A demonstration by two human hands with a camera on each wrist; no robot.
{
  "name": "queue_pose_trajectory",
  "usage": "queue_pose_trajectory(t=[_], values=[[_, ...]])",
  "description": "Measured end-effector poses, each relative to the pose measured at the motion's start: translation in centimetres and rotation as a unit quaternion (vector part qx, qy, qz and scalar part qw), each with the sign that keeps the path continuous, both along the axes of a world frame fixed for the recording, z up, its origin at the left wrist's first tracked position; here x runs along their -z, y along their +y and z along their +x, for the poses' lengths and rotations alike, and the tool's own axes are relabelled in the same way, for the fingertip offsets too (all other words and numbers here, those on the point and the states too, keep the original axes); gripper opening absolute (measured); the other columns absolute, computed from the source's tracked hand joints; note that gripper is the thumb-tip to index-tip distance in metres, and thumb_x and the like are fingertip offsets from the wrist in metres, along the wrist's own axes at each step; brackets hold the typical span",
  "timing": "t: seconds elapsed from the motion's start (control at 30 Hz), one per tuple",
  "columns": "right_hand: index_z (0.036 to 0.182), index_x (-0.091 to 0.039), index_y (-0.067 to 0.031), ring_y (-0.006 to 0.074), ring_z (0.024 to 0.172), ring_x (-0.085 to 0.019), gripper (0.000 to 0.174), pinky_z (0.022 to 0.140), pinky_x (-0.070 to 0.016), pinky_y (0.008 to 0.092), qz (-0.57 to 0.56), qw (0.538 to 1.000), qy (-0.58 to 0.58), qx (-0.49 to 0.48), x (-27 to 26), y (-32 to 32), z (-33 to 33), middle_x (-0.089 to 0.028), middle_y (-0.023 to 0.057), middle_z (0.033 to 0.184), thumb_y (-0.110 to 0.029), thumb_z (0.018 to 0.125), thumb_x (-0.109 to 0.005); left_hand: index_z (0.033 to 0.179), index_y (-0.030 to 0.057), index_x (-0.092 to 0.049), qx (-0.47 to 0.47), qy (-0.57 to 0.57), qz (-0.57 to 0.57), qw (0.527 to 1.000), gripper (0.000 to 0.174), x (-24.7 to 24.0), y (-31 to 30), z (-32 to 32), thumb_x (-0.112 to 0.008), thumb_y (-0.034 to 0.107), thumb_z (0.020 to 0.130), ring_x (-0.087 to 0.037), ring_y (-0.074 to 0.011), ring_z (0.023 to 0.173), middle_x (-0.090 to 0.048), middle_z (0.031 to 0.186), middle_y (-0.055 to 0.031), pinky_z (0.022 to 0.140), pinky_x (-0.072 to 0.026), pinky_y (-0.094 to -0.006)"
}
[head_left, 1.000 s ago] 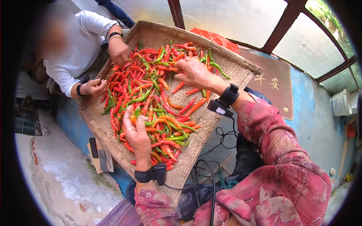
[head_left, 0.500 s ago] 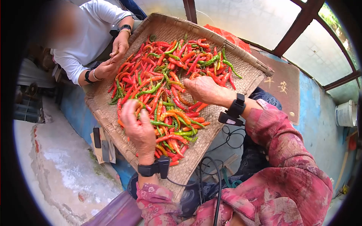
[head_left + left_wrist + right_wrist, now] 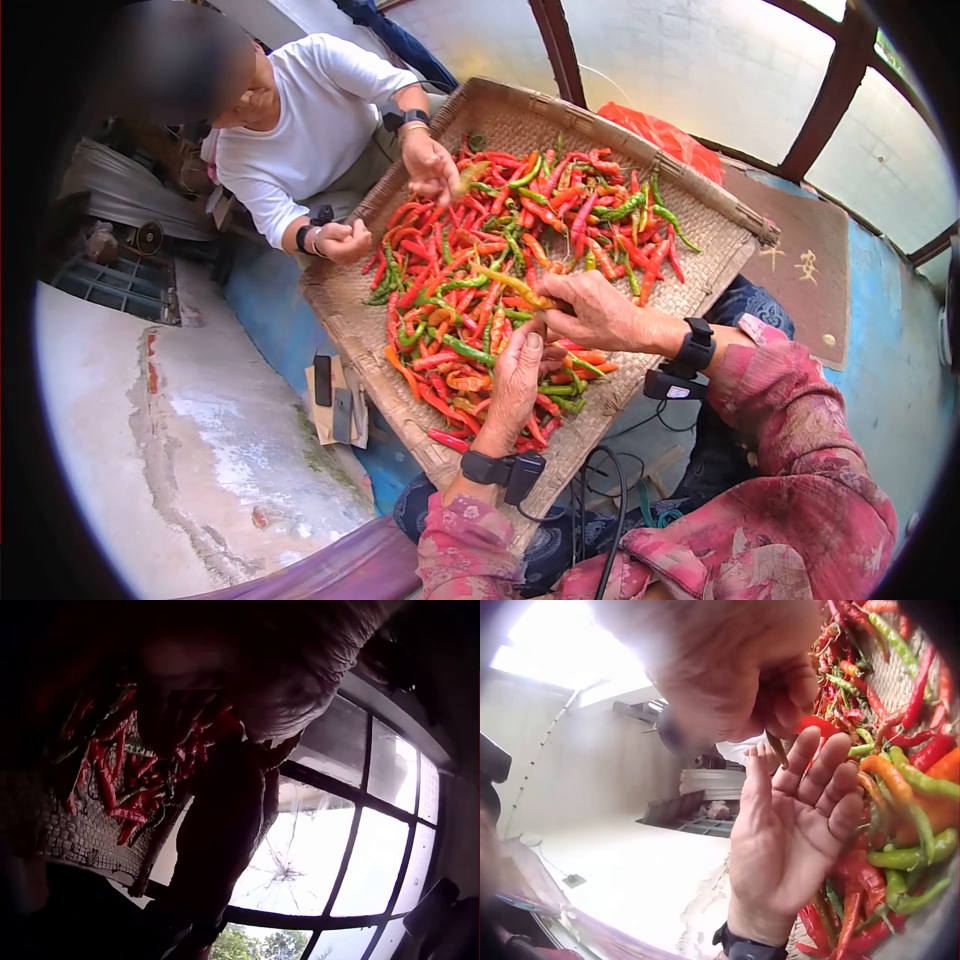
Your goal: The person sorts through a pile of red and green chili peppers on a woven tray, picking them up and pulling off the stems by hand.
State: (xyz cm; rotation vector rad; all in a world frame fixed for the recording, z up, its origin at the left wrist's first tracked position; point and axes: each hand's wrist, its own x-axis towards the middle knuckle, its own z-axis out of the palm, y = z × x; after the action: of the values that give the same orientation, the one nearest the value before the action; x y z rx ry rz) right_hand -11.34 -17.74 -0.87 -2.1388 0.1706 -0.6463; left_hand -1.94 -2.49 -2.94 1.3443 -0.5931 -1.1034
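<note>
My right hand [image 3: 600,315] pinches a yellow-orange chili pepper [image 3: 513,286] above the heap, its tip pointing away from me. Just below, my left hand [image 3: 518,385] is held palm up with relaxed fingers. In the right wrist view a brownish stem end [image 3: 778,750] pokes down from the right hand, in the gap between the left thumb and forefinger. Red, orange and green chili peppers [image 3: 470,300] lie heaped under both hands on a woven tray [image 3: 725,250]. The left wrist view is dark, the hand there mostly in shadow.
Across the tray sits another person in a white top [image 3: 325,110], hands over its far left edge; a blurred yellowish pepper [image 3: 470,178] shows beside one hand. Two phones [image 3: 323,380] lie left of the tray. A black cable [image 3: 612,500] hangs near my lap.
Both hands have come together over the heap, and the right one now holds a yellow-orange chili pepper. The other person's hands have moved apart. The head view has shifted.
</note>
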Motion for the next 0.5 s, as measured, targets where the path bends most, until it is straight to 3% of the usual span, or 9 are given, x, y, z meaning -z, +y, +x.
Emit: queue_pose_trajectory(t=[0.03, 0.1, 0.13, 0.17, 0.23, 0.27, 0.3, 0.5], values=[[0.091, -0.051, -0.0001, 0.0348, 0.059, -0.058, 0.016, 0.051, -0.0435, 0.0399, -0.015, 1.000, 0.003, -0.015, -0.1, 0.1, -0.1, -0.053, 0.0184, 0.062, -0.010, 0.079, -0.056, 0.120, 0.0015, -0.046, -0.002, -0.007, -0.002, 1.000, 0.049, 0.0, 0.0, 0.2, -0.048, 0.042, 0.092, -0.059, -0.0143, 0.091, -0.058, 0.105, -0.0068, 0.079, -0.0487, -0.0289], [0.090, -0.052, -0.0012, 0.0348, 0.061, -0.059, 0.014, 0.052, -0.0452, 0.0399, -0.027, 0.998, 0.028, -0.044, -0.1, 0.8, -0.5, -0.054, 0.0174, 0.063, -0.010, 0.079, -0.056, 0.115, 0.0033, -0.048, -0.013, 0.145, -0.043, 0.988, 0.047, 0.1, 0.2, 0.6, -0.045, 0.044, 0.093, -0.058, -0.0153, 0.094, -0.058, 0.106, -0.0069, 0.081, -0.0488, -0.0318], [0.089, -0.052, -0.0027, 0.0353, 0.061, -0.060, 0.012, 0.052, -0.0465, 0.0406, -0.038, 0.996, 0.054, -0.062, 0.1, 1.0, -0.7, -0.055, 0.0167, 0.064, -0.009, 0.079, -0.056, 0.115, 0.0017, -0.049, -0.030, 0.163, -0.047, 0.985, 0.048, 0.5, 0.3, 0.6, -0.043, 0.045, 0.094, -0.059, -0.0159, 0.091, -0.059, 0.103, -0.0079, 0.079, -0.0486, -0.0305], [0.086, -0.050, -0.0031, 0.0384, 0.059, -0.058, 0.014, 0.050, -0.0460, 0.0447, -0.033, 0.996, 0.012, -0.079, 0.0, 1.5, -0.7, -0.054, 0.0174, 0.059, -0.013, 0.080, -0.057, 0.115, 0.0017, -0.049, -0.032, 0.159, -0.050, 0.985, 0.048, 0.6, 0.5, 0.7, -0.043, 0.045, 0.094, -0.059, -0.0159, 0.091, -0.059, 0.103, -0.0079, 0.079, -0.0486, -0.0305], [0.088, -0.049, -0.0035, 0.0370, 0.061, -0.058, 0.015, 0.052, -0.0470, 0.0436, -0.066, 0.992, 0.009, -0.109, 0.4, 2.1, -0.7, -0.054, 0.0163, 0.062, -0.012, 0.080, -0.058, 0.114, 0.0033, -0.050, -0.013, 0.151, -0.049, 0.987, 0.044, 0.4, 0.5, 0.6, -0.044, 0.042, 0.094, -0.058, -0.0149, 0.093, -0.059, 0.103, -0.0060, 0.080, -0.0480, -0.0319], [0.090, -0.047, -0.0039, 0.0353, 0.064, -0.059, 0.017, 0.053, -0.0475, 0.0423, -0.104, 0.984, -0.015, -0.146, 0.8, 2.2, -0.6, -0.053, 0.0149, 0.066, -0.012, 0.080, -0.057, 0.113, 0.0052, -0.051, -0.053, 0.152, -0.020, 0.987, 0.038, 0.3, 0.2, 0.1, -0.045, 0.038, 0.094, -0.057, -0.0129, 0.094, -0.058, 0.104, -0.0042, 0.079, -0.0480, -0.0303], [0.092, -0.046, -0.0043, 0.0345, 0.066, -0.059, 0.018, 0.054, -0.0472, 0.0422, -0.119, 0.977, -0.075, -0.158, 1.1, 2.4, -0.4, -0.054, 0.0139, 0.068, -0.011, 0.080, -0.058, 0.110, 0.0063, -0.052, -0.030, 0.171, -0.022, 0.984, 0.031, 0.7, 0.3, 0.4, -0.047, 0.032, 0.094, -0.055, -0.0111, 0.094, -0.057, 0.103, -0.0024, 0.077, -0.0475, -0.0275], [0.097, -0.050, -0.0080, 0.0350, 0.066, -0.059, 0.027, 0.054, -0.0467, 0.0434, -0.072, 0.982, 0.026, -0.173, 0.2, 2.3, -1.1, -0.058, 0.0130, 0.074, -0.024, 0.080, -0.064, 0.108, 0.0063, -0.050, -0.019, 0.168, -0.064, 0.984, 0.025, 1.9, 0.5, 0.9, -0.049, 0.027, 0.094, -0.055, -0.0091, 0.090, -0.056, 0.099, -0.0010, 0.079, -0.0445, -0.0229]])
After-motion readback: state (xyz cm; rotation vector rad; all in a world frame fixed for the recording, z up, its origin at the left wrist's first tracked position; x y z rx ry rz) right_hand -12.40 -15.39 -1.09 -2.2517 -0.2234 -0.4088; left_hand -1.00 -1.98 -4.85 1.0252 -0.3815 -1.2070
